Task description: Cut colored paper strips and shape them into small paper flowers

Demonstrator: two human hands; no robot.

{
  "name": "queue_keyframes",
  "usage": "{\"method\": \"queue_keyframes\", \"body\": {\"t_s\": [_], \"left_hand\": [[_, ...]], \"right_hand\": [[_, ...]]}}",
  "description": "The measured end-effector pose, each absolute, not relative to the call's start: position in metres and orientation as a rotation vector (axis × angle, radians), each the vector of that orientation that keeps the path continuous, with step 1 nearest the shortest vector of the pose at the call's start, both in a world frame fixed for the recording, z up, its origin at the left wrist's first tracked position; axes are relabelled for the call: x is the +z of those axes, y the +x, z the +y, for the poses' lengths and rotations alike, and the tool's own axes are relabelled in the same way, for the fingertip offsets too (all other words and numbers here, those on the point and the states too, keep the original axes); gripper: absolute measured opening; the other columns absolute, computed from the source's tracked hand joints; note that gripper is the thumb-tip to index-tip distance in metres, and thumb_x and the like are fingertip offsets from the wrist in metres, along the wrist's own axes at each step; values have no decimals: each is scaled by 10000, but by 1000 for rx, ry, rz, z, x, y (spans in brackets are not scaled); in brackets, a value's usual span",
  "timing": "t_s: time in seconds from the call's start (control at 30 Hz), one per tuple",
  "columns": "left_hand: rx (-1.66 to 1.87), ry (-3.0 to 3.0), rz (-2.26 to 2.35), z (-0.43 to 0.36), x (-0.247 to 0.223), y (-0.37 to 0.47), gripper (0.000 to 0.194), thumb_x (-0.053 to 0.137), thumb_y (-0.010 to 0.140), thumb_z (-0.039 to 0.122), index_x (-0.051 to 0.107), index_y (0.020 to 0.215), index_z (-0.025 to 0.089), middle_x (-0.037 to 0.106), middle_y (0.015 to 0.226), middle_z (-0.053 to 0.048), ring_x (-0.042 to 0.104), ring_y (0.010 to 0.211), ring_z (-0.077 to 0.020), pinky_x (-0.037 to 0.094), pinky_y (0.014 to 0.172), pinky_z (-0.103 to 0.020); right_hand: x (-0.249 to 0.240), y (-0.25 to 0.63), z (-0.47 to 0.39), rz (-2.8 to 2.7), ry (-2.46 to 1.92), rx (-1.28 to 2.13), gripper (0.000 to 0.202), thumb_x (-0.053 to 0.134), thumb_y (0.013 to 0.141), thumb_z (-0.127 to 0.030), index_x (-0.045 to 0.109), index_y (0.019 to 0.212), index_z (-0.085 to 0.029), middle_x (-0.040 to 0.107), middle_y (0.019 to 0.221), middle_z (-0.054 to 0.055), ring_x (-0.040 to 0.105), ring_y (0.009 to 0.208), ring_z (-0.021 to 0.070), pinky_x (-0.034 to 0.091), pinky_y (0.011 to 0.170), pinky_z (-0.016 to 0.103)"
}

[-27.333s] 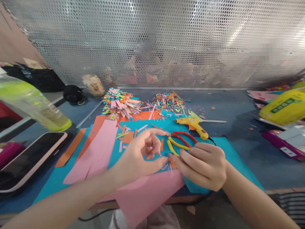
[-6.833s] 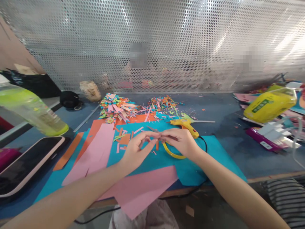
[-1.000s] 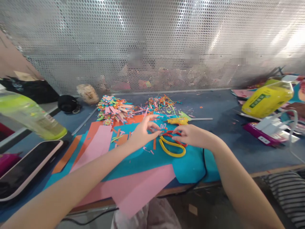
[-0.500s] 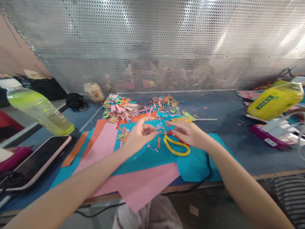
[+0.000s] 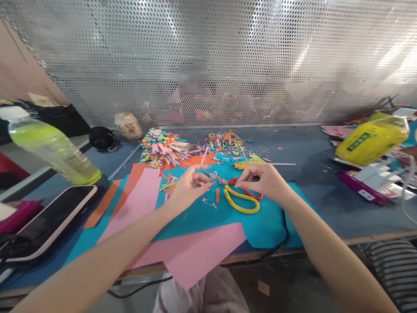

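Note:
My left hand [image 5: 191,186] is closed in a pinch over the blue sheet [image 5: 202,219], with a small pale pink looped paper strip [image 5: 213,175] at its fingertips. To its right, the thumb and fingers of my right hand [image 5: 259,180] are pressed together beside the scissors; whatever they pinch is too small to make out. The scissors [image 5: 243,209] lie on the blue sheet, one handle yellow and the other red, partly behind my right hand. A yellow-handled tool [image 5: 246,164] rests just beyond that hand. Small orange and pink paper bits lie between and below my hands.
A multicoloured fringed paper pile [image 5: 163,148] and a heap of thin scraps [image 5: 224,140] sit behind. Pink sheets [image 5: 202,252] overhang the front edge. At left are a phone [image 5: 48,221] and a green drink bottle [image 5: 55,148]; at right, a yellow bottle [image 5: 371,141].
My left hand has shifted slightly left with the looped strip. My right hand has drawn a little to the right, its fingers now pinched together, uncovering more of the scissors.

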State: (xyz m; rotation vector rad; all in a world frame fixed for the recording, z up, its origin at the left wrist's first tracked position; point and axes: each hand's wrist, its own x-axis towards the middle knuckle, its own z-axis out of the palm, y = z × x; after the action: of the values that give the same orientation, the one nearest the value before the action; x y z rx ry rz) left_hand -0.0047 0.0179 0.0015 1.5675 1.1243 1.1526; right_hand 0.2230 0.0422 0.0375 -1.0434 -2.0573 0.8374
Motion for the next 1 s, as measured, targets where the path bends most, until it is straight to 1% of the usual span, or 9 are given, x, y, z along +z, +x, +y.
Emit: {"method": "queue_keyframes", "body": {"t_s": [0.07, 0.2, 0.33, 0.43, 0.53, 0.63, 0.73, 0.8, 1.0], "left_hand": [[1114, 1622, 1170, 17, 3, -4, 448, 650, 703, 280, 458, 1092, 169, 624, 768, -2, 592, 676, -126, 425, 579, -223], [1084, 1681, 1201, 13, 9, -3, 437, 650, 703, 289, 473, 1083, 169, 632, 771, -8, 580, 642, -117, 419, 542, -214], [1060, 1704, 1194, 11, 9, -3, 403, 641, 715, 283, 480, 1070, 179, 642, 774, -13, 606, 688, -138, 442, 551, -223], [995, 1753, 1093, 13, 4, 0, 380, 625, 737, 289, 482, 1073, 185, 658, 823, -34, 634, 792, -173, 474, 587, -245], [961, 1837, 1029, 18, -4, 4, 318, 603, 759, 276, 499, 1046, 189, 665, 906, -53, 647, 817, -177, 499, 662, -288], [968, 2042, 1117, 21, -8, 8, 242, 589, 769, 254, 537, 996, 189, 640, 1047, -78, 620, 934, -195, 476, 810, -353], [1078, 2238, 1340, 19, -4, 10, 419, 633, 738, 319, 502, 1119, 207, 580, 1181, -88, 509, 1124, -250, 380, 946, -447], [1182, 2285, 1373, 13, 1, 12, 506, 653, 717, 370, 477, 1169, 227, 551, 1231, -78, 466, 1172, -258, 351, 977, -452], [1268, 2210, 1121, -3, 9, 21, 458, 607, 780, 284, 455, 1209, 241, 669, 1054, -42, 608, 1005, -200, 477, 858, -356]], "right_hand": [[36, 222, 44, -2053, -1022, 825, 194, 719, 626, -319, 661, 702, -150, 677, 702, 39, 631, 651, 151, 515, 611, 268], [31, 222, 49, -1855, -1075, 1150, 221, 653, 684, -326, 689, 837, -170, 703, 731, 44, 669, 647, 165, 560, 646, 310], [29, 222, 50, -1730, -1123, 1267, 188, 703, 630, -321, 693, 742, -170, 705, 662, 40, 680, 614, 181, 576, 599, 299], [31, 223, 50, -1838, -1128, 1133, 167, 699, 641, -320, 696, 700, -164, 699, 638, 41, 666, 576, 172, 564, 560, 282], [35, 224, 49, -1927, -1086, 924, 125, 678, 667, -293, 708, 686, -173, 710, 716, 47, 671, 678, 186, 560, 637, 296], [40, 225, 47, -1877, -1034, 947, 125, 663, 689, -290, 713, 737, -185, 716, 774, 35, 675, 751, 196, 556, 714, 317], [40, 222, 45, -1804, -982, 1114, 157, 675, 682, -302, 697, 777, -180, 718, 769, 28, 682, 762, 197, 554, 750, 333], [38, 218, 43, -1779, -933, 1241, 207, 688, 670, -300, 665, 827, -166, 717, 759, 31, 686, 750, 194, 556, 742, 332], [31, 202, 32, -1765, -802, 1455, 612, 690, 684, -219, 384, 1215, -202, 708, 762, 19, 692, 726, 186, 562, 691, 316]]}}
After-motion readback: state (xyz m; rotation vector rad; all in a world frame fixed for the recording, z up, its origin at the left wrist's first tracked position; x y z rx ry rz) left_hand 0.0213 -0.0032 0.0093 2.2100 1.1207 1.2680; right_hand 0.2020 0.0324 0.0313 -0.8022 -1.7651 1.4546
